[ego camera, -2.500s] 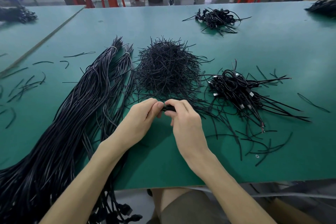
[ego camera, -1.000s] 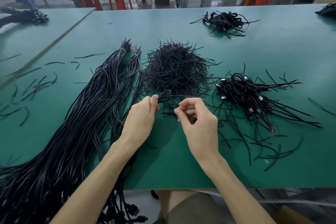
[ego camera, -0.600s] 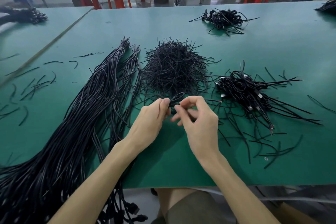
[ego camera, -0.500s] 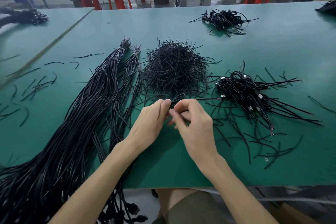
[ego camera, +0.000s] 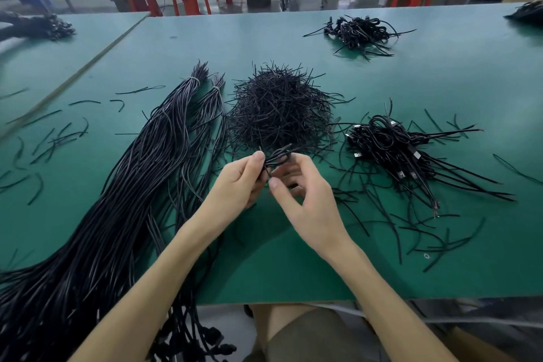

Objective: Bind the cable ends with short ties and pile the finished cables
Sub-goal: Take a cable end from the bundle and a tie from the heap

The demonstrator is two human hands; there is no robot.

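Note:
My left hand point(ego camera: 239, 182) pinches a small looped black cable end point(ego camera: 277, 156) between thumb and fingers, just above the green table point(ego camera: 293, 267). My right hand point(ego camera: 302, 194) is right beside it with curled fingers, working a short tie at the loop; what it pinches is mostly hidden. Behind the hands lies a heap of short black ties point(ego camera: 279, 114). A long bundle of black cables point(ego camera: 126, 203) runs down the left and over the table's front edge. The pile of finished cables point(ego camera: 393, 150) lies to the right.
Loose ties are scattered at the left point(ego camera: 50, 141) and front right point(ego camera: 426, 232). Another cable pile point(ego camera: 358, 31) sits at the far side, more at the far left point(ego camera: 44, 28). Red stools point(ego camera: 191, 1) stand beyond the table.
My hands have lifted slightly and my right hand has turned at the loop, with its thumb now below the cable end. The piles have not moved.

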